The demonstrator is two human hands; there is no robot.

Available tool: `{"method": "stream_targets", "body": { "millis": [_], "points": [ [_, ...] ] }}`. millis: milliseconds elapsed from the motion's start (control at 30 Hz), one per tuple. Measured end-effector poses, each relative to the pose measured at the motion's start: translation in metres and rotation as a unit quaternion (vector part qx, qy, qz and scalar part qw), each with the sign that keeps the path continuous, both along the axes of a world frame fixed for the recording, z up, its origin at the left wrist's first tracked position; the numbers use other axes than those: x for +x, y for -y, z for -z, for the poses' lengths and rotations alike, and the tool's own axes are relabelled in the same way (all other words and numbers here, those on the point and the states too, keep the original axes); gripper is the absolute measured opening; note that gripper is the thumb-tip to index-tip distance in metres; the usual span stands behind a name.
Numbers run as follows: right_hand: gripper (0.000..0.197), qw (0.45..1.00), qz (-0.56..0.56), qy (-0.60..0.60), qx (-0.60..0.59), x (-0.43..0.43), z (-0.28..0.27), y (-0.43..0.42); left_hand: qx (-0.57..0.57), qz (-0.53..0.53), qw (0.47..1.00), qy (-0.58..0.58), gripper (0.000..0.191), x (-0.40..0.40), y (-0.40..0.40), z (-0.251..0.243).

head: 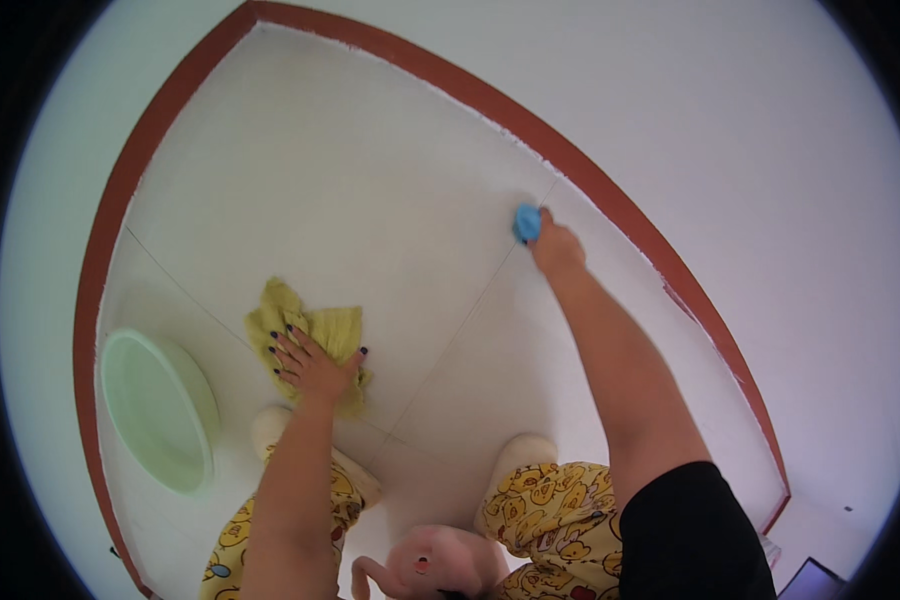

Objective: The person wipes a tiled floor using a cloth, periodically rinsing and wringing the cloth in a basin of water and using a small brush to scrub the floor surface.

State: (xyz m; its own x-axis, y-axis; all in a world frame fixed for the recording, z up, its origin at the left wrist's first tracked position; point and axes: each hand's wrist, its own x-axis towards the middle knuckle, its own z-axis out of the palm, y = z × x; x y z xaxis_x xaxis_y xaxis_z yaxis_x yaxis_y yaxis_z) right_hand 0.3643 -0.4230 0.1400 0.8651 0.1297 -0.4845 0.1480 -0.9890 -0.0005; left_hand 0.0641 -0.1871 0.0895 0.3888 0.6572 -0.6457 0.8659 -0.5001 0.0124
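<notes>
My left hand (pixel 315 371) lies flat, fingers spread, on a crumpled yellow-green cloth (pixel 337 330) on the pale tiled floor (pixel 390 165). Stretched out to the right, my right hand (pixel 559 244) grips a small blue object (pixel 526 223), probably a brush or scrubber, against the floor near a tile joint. Its underside and exact kind are hidden. A light green plastic basin (pixel 157 412) stands left of my left hand; no water can be made out in it.
A red-brown skirting band (pixel 450 56) runs round the floor at the foot of white walls (pixel 682 135). Between my legs is a pink plush toy (pixel 439 562). A dark-framed screen-like object (pixel 810 581) shows at the lower right.
</notes>
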Motion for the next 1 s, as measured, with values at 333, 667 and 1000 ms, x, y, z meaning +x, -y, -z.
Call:
{"method": "stream_targets", "body": {
  "millis": [333, 667, 1000],
  "points": [
    [0.066, 0.975, -0.208, -0.077, 0.029, -0.041, -0.018, 0.002, 0.0, 0.022, 0.997, -0.072, 0.139, 0.01, -0.008, -0.021],
    [0.06, 0.961, -0.265, -0.067, 0.033, -0.032, -0.01, 0.011, -0.03, 0.001, 0.987, -0.158, 0.141, 0.031, -0.003, -0.037],
    [0.06, 0.969, -0.232, -0.07, 0.053, -0.03, -0.008, 0.032, -0.038, 0.007, 0.98, -0.193, 0.141, 0.039, 0.0, -0.037]
  ]
}}
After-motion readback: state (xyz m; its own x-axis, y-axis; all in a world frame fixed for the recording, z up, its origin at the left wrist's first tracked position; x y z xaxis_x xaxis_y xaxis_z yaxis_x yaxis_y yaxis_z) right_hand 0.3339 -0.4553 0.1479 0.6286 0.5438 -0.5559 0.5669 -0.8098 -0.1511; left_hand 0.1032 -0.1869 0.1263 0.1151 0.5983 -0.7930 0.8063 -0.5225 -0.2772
